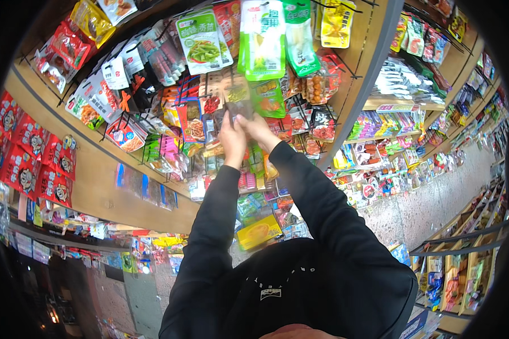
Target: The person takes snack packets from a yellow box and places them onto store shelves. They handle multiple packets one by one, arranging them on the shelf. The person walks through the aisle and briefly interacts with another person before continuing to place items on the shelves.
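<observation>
Both hands reach up to a rack of hanging snack packets. Between the fingertips of my left hand (232,142) and my right hand (258,128) is a brown snack packet (239,106), its upper part showing a greenish food picture. Blur hides the finer details of its surface. Just above hangs a large green-and-white food pouch (263,40). A smaller green packet with an orange picture (268,98) hangs right beside my right hand. Left of my left hand hangs a blue-edged packet with a food picture (194,120).
Metal display hooks (345,63) stick out from the wooden shelf unit. A grey upright edge (371,80) bounds it on the right. Below my forearms lies a yellow box (259,232). Red snack bags (32,140) hang at far left. A speckled floor aisle (441,182) runs off to the right.
</observation>
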`<state>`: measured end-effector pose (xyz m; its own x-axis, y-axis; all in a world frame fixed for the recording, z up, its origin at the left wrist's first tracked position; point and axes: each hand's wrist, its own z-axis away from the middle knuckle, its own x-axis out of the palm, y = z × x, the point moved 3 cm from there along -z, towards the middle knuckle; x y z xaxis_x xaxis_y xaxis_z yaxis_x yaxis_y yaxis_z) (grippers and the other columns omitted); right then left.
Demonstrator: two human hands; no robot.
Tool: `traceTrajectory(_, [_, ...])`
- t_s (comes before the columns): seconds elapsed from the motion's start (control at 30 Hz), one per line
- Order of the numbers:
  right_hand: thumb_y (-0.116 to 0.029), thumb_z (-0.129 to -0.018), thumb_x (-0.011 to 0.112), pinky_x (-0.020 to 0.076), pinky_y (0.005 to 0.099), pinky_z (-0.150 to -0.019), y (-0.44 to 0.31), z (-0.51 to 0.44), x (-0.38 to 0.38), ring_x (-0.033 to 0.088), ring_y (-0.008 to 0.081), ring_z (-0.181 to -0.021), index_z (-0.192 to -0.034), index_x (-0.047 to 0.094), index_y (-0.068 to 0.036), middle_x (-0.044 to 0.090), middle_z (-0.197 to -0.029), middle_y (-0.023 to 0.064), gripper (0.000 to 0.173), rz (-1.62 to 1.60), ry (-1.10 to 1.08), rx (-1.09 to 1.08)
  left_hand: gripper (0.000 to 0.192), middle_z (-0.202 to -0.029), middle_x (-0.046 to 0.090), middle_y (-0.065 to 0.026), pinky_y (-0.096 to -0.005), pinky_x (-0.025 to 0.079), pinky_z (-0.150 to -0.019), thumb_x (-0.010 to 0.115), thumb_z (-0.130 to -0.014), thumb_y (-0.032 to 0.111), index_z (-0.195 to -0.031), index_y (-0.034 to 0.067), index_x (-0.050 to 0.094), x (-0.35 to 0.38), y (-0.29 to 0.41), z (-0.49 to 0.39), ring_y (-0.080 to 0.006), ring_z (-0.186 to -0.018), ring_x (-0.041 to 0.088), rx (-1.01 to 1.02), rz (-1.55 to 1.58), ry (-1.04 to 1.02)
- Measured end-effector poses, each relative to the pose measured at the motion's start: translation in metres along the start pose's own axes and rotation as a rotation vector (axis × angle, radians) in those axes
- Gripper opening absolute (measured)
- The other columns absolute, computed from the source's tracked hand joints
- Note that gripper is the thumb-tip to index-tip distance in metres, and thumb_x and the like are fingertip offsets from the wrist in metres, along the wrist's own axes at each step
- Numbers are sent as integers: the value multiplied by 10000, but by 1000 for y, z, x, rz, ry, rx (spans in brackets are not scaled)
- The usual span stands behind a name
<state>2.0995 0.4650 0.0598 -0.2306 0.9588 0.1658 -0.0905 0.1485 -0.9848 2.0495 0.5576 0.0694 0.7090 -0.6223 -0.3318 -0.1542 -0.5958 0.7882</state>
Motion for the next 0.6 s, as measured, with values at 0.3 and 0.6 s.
traceTrajectory(0.3, [-265, -878, 649, 466, 341, -877, -15, 50, -32, 620, 260, -1047, -1209, 552, 89, 644, -1124, 221, 495, 270, 7, -141, 424, -1089, 637, -279, -387, 495, -871, 585, -905, 141, -1250, -96, 516, -1, -9, 10, -366, -1016, 640, 20, -17, -138])
traceTrajectory(0.6, [-346, -875, 606, 485, 407, -661, 229, 299, -277, 654, 301, -723, -905, 658, 36, 671, -780, 180, 387, 839, 371, 211, 450, -1137, 647, -219, -363, 506, -869, 655, -869, 215, -1235, -29, 565, -31, -29, 92, -292, -1025, 654, -7, 2, -540])
